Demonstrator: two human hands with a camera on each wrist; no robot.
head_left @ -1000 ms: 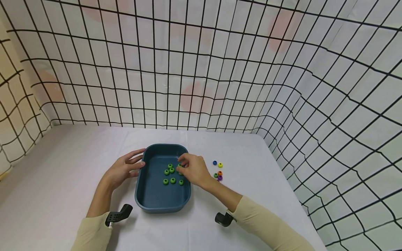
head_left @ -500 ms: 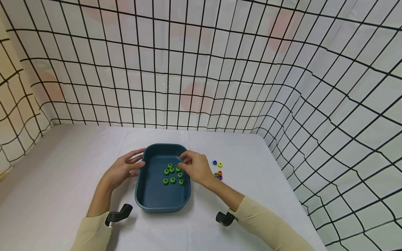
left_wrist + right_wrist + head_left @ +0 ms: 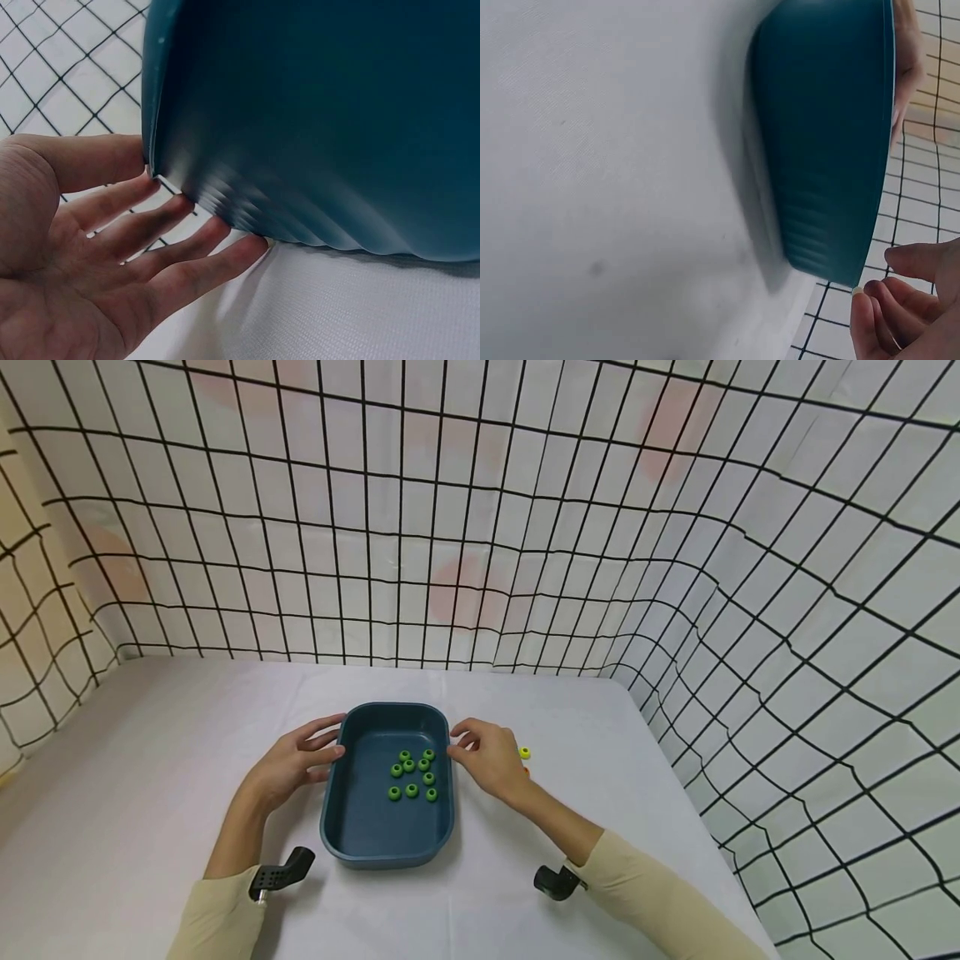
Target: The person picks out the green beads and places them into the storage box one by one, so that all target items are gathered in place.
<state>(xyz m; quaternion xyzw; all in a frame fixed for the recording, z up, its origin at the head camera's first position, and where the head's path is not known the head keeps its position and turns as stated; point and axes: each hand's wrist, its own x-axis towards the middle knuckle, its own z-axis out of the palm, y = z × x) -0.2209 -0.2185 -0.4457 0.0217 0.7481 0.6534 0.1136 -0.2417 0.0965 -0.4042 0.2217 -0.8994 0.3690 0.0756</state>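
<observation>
Several green beads point(image 3: 408, 766) lie loose on the floor of a blue rectangular tray point(image 3: 386, 839). My left hand point(image 3: 288, 768) rests its fingertips on the tray's left wall, the fingers nearly straight; the left wrist view has the thumb at the rim and the fingers spread along the side. At the tray's right rim is my right hand point(image 3: 491, 760). In the right wrist view, a gap with nothing in it shows between its thumb point(image 3: 915, 261) and loosely bent fingers. A yellow bead point(image 3: 524, 752) and part of an orange bead point(image 3: 527, 772) show behind this hand.
A white cloth point(image 3: 585, 760) covers the table. Black wire grid panels point(image 3: 420, 552) with white sheeting behind them stand at the back and sides. Each wrist carries a black camera point(image 3: 557, 882).
My right hand has let go of a green bead inside the tray and moved right, out past the rim. It now hides most of the coloured beads on the table. My left hand stays put.
</observation>
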